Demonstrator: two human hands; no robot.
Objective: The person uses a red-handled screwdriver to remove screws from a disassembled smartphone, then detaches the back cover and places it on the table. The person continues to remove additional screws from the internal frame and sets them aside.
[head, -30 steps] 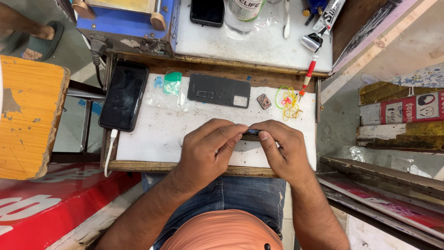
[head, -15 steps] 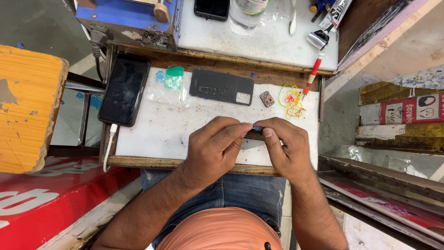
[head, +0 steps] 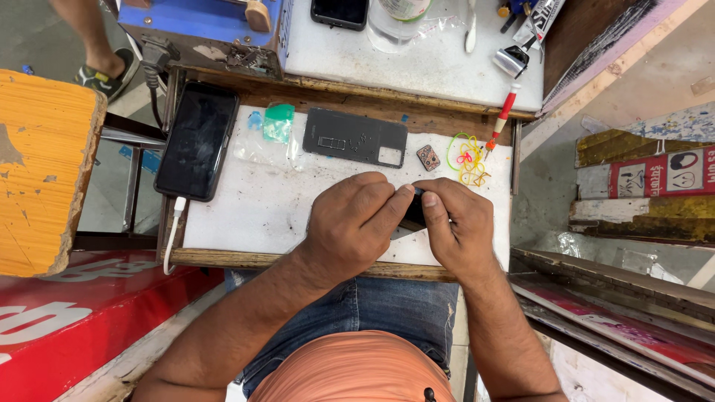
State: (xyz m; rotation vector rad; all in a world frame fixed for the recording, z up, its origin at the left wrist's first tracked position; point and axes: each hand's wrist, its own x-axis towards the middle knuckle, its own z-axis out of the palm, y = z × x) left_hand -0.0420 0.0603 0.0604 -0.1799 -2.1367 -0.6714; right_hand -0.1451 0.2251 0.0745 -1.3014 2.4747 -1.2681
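Both hands meet at the near edge of the white work board [head: 246,216]. The left hand [head: 354,223] and the right hand [head: 458,223] are pressed together, fingertips pinching a small dark part [head: 414,212] between them. Only a sliver of that part shows in the gap between the hands, so its shape cannot be told.

Just beyond the hands, one dark grey phone back cover [head: 354,137] lies flat on the board, inner side up. To its right sits one small square component [head: 427,157], and next to that a tangle of yellow, green and pink rubber bands [head: 468,158]; their number cannot be counted. One red-handled screwdriver [head: 501,119] lies tilted at the board's far right corner. To the left of the cover rests one green pick [head: 279,119] on a clear plastic bag [head: 257,149]. At the board's left edge lies one black phone [head: 196,140], screen up, with a white cable [head: 173,231] plugged into its near end.

Farther away, on a second white surface [head: 417,63], one more phone [head: 339,11] and the base of a clear bottle [head: 395,18] are partly cut off by the frame.
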